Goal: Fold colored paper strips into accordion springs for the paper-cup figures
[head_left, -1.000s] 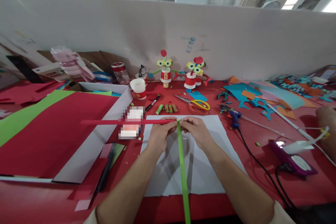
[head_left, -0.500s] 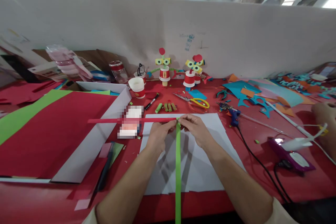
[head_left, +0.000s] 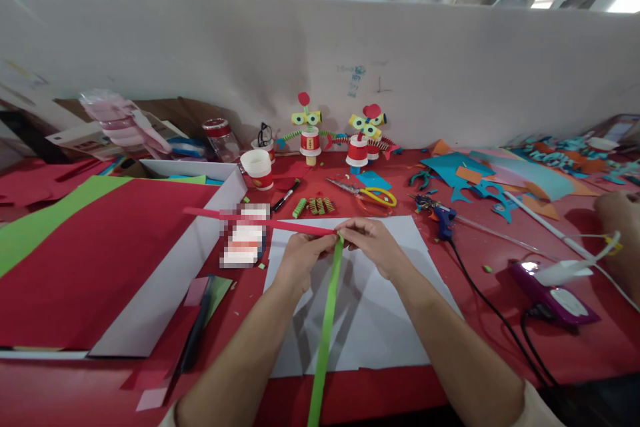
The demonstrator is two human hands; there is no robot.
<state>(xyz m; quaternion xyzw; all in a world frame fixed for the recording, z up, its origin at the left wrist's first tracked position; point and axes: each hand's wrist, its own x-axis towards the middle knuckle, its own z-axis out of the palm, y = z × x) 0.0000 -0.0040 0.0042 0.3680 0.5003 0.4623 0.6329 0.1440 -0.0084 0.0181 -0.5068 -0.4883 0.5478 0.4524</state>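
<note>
Red strip (head_left: 260,221) and green strip (head_left: 326,327) meet where both hands pinch them together. Left hand (head_left: 300,257) and right hand (head_left: 376,244) sit over white paper (head_left: 380,320), scissors (head_left: 367,193) just beyond.

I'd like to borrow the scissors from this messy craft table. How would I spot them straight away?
Start at the white sheet under the person's hands, in the middle of the red table. Just beyond its far edge lie the scissors, flat and pointing left, between a row of little green and red paper coils and a blue glue gun. Their bright yellow handles set them apart.
</note>
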